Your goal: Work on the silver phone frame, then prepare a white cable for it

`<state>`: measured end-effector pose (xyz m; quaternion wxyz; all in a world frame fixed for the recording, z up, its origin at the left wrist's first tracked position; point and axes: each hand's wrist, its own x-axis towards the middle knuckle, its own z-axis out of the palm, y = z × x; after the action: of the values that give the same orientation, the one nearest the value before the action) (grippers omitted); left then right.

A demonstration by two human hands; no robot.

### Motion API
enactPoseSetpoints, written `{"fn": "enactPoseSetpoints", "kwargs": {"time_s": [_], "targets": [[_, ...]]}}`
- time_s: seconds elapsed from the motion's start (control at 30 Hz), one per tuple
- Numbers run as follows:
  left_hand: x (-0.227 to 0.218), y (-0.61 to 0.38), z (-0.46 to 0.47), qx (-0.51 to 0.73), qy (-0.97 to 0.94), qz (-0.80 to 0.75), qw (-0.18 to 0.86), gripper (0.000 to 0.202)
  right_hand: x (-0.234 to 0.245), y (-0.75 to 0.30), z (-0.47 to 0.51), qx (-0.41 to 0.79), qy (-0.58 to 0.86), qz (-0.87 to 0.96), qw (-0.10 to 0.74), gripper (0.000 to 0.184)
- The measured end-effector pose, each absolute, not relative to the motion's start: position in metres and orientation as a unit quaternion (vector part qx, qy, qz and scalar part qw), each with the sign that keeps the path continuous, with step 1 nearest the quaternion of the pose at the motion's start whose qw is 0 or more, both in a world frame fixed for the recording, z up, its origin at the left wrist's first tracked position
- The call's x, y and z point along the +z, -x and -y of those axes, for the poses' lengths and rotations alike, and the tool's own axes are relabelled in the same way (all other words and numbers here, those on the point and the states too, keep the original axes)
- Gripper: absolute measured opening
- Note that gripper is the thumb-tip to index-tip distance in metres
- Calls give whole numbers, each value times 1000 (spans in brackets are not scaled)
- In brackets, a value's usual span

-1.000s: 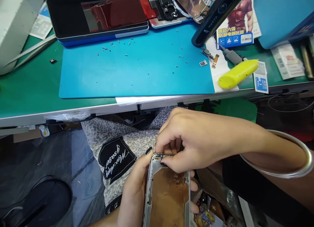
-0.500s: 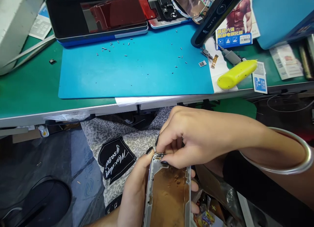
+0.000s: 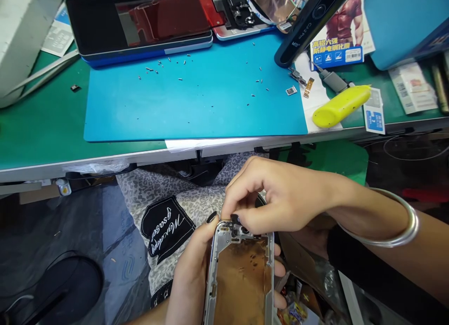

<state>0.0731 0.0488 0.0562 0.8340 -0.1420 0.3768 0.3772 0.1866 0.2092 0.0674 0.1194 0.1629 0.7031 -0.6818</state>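
Observation:
A phone frame (image 3: 242, 283) with a copper-coloured inner plate and silver rim is held low, over the lap. My left hand (image 3: 196, 259) wraps round it from below, thumb along its left edge and fingertips showing past the right edge. My right hand (image 3: 263, 198) is closed in a pinch at the frame's top edge. Its thumb and index finger meet beside small dark parts with a round lens (image 3: 243, 230). Whatever lies between these fingertips is hidden.
A blue mat (image 3: 196, 105) with several tiny screws covers part of the green table (image 3: 35, 128). Opened phone parts (image 3: 140, 25) lie at its back. A black pen-shaped tool (image 3: 308, 25), a yellow-handled object (image 3: 340, 107) and a blue box (image 3: 407, 25) are on the right.
My right thumb has lifted and drawn back towards the top edge, exposing the dark parts and lens in the upper frame. My left hand keeps its hold.

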Motion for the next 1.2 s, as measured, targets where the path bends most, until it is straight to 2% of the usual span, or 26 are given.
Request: {"fn": "enactPoseSetpoints", "kwargs": {"time_s": [0.23, 0.5, 0.63, 0.83, 1.2], "targets": [[52, -71, -58, 360, 151, -370, 843, 68, 56, -191, -189, -801, -267, -523, 111, 8], [55, -69, -47, 389, 141, -425, 805, 59, 60, -198, -155, -870, -376, -317, 37, 11], [52, -70, -47, 435, 120, -472, 757, 49, 63, -198, -142, -862, -406, -302, 12, 19], [42, -66, -37, 471, 90, -550, 684, 29, 61, -198, -126, -879, -423, -220, -34, 12], [37, -67, -41, 451, 77, -612, 645, 23, 57, -198, -121, -855, -452, -253, -21, 14]]}}
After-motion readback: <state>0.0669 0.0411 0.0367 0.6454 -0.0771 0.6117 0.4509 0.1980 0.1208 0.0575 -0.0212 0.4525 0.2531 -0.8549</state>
